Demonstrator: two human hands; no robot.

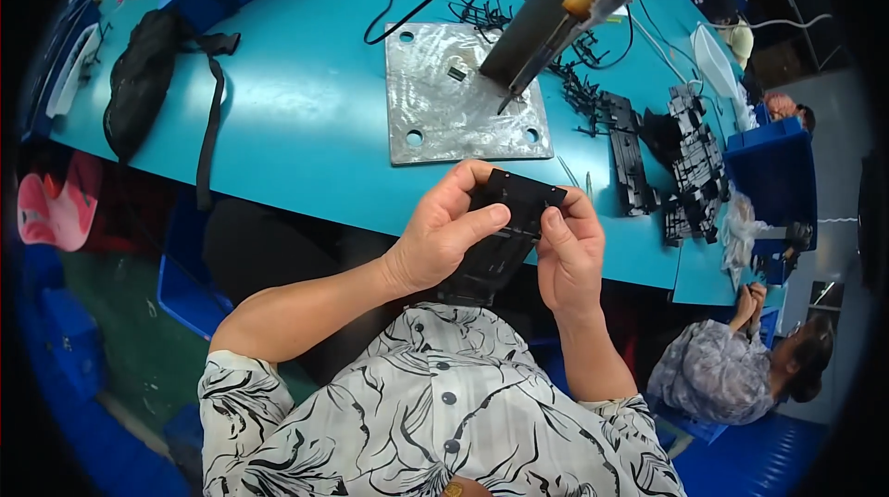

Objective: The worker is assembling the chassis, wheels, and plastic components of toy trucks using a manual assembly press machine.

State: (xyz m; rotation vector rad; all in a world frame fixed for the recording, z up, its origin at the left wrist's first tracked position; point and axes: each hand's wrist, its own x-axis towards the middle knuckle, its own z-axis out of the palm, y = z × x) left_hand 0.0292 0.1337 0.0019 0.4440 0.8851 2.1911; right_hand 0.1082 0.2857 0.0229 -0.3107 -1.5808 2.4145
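"What's the biggest thing in front of you?"

"The turquoise table (pixel 306 126), running across my view and bending toward the rim. Off to my right, a co-worker (pixel 713 372) in a grey patterned top sits by its edge, hands close together."

"And on the table?"

"A blue bin (pixel 770 173) at the right side, and a square metal plate (pixel 417 108) ahead of me with round holes visible at three corners. A dark post (pixel 530 29) leans into view over the plate, its top wrapped in greyish material. A black bag (pixel 143 80) lies to the left, its strap trailing over the near edge. Right of the plate rest two long black frames (pixel 696 163), side by side."

"Where's the piece you're working with?"

"The black molded part (pixel 495 256) is in my hands, in front of my chest at the table's near edge, its far end just short of the plate."

"How are you gripping it?"

"My left hand (pixel 449 230) pinches the left side, thumb on the upper face. My right hand (pixel 569 251) pinches the right side, thumb near the far corner."

"Anything smaller?"

"A slim pointed tool (pixel 539 62) beside the post, tip down over the plate, and a tiny dark piece (pixel 457 74) lying on the metal."
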